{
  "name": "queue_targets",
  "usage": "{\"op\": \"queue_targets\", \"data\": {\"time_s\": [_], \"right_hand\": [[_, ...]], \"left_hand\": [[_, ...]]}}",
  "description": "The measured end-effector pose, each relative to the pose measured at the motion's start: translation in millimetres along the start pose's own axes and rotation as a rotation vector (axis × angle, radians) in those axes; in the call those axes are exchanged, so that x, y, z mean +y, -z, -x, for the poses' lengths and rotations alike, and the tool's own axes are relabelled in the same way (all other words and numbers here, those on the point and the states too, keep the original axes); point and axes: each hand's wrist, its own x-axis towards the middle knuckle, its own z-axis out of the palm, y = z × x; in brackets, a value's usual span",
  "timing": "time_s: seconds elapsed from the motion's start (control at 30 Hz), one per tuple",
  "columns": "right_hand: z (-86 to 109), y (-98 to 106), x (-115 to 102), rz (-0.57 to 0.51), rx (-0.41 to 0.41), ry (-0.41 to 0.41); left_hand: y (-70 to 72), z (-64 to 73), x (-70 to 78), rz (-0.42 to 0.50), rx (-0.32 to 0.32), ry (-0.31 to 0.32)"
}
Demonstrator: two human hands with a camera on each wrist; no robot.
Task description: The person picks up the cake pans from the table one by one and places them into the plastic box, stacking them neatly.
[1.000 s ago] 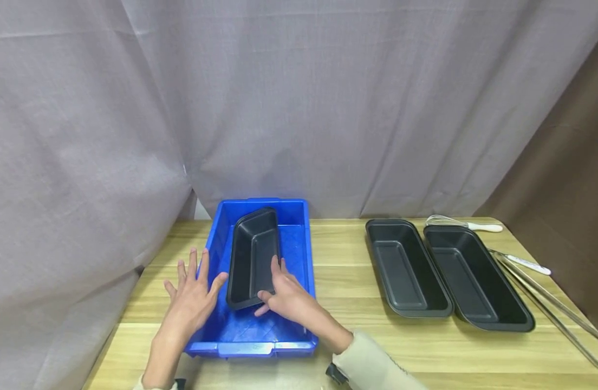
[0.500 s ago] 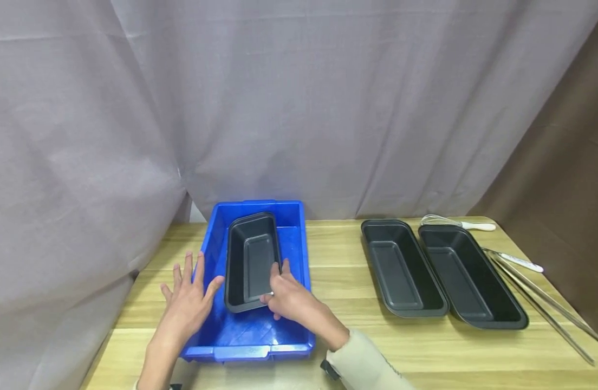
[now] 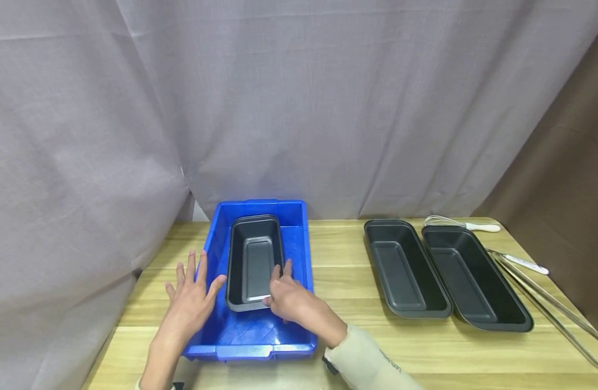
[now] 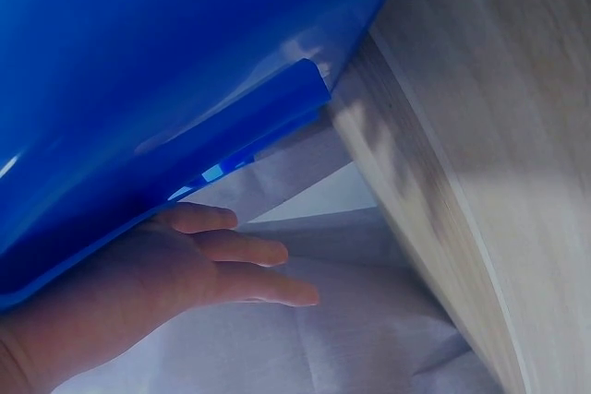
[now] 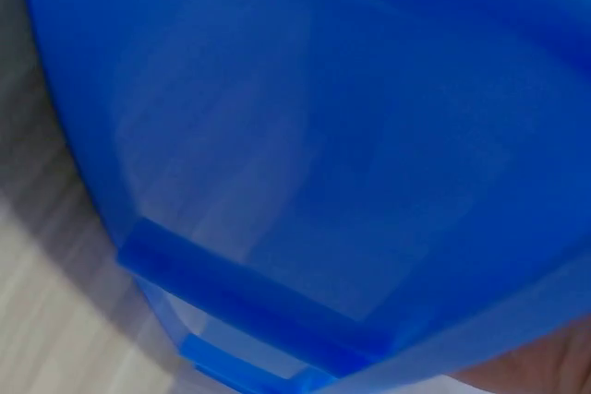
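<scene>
A dark loaf pan point(image 3: 257, 267) lies inside a blue plastic bin point(image 3: 244, 353), long side running away from me. My right hand point(image 3: 299, 300) reaches over the bin and grips the pan by its near right corner, with fingertips at the right rim and the thumb by the near rim. Fingers spread, my left hand point(image 3: 189, 303) rests along the bin's left edge and holds nothing. In the left wrist view the left hand point(image 4: 157, 269) extends beside the blue wall. Only a bit of the right hand point(image 5: 540, 366) shows in the right wrist view, mostly hidden behind the bin.
Two more dark loaf pans, a left one point(image 3: 406, 273) and a right one point(image 3: 469, 281), stand on the wooden table point(image 3: 343, 271). Beyond them lie a whisk point(image 3: 481, 227), a white-handled utensil point(image 3: 525, 264) and metal tongs point(image 3: 552, 309). A grey curtain point(image 3: 328, 108) hangs behind.
The pan in the bin has gone from tilted and skewed to lying straighter and flatter, my right hand moving with it. My left hand stays nearly in place.
</scene>
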Motion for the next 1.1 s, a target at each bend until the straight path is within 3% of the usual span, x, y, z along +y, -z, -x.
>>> {"op": "queue_targets", "data": {"time_s": [0.07, 0.13, 0.2, 0.3, 0.4, 0.47, 0.57, 0.73, 0.87, 1.1], "right_hand": [[3.5, 3.8, -1.1, 0.026, 0.014, 0.028], [9.9, 12.6, 0.8, 0.042, 0.043, 0.105], [18.0, 25.1, 8.2, -0.011, 0.065, 0.204], [31.7, 48.2, 34.1, -0.142, 0.103, 0.362], [48.5, 68.3, 74.7, -0.206, 0.199, 0.410], [60.9, 76.9, 107.9, -0.181, 0.302, 0.383], [77.9, 82.1, 159.1, -0.105, 0.423, 0.279], [96.7, 85.4, 228.0, -0.003, 0.547, 0.120], [100.8, 88.2, 256.4, 0.058, 0.628, 0.029], [98.2, 86.5, 271.7, 0.061, 0.584, -0.036]], "left_hand": [[-0.4, 0.7, -0.8, -0.005, 0.003, 0.003], [-1.1, 1.4, -1.5, -0.011, 0.006, 0.002], [-2.1, 1.6, -2.0, -0.013, 0.016, -0.004], [-3.4, 1.8, -2.8, -0.005, 0.022, -0.009], [-4.8, 1.3, -2.7, 0.008, 0.031, -0.017], [-5.5, 0.8, -2.0, 0.013, 0.028, -0.020], [-6.0, -0.6, 0.0, 0.010, 0.035, -0.030], [-4.9, -2.4, 2.2, 0.008, 0.050, -0.044], [-4.7, -3.6, 1.3, 0.000, 0.071, -0.049], [-4.0, -2.3, 0.1, 0.006, 0.075, -0.038]]}}
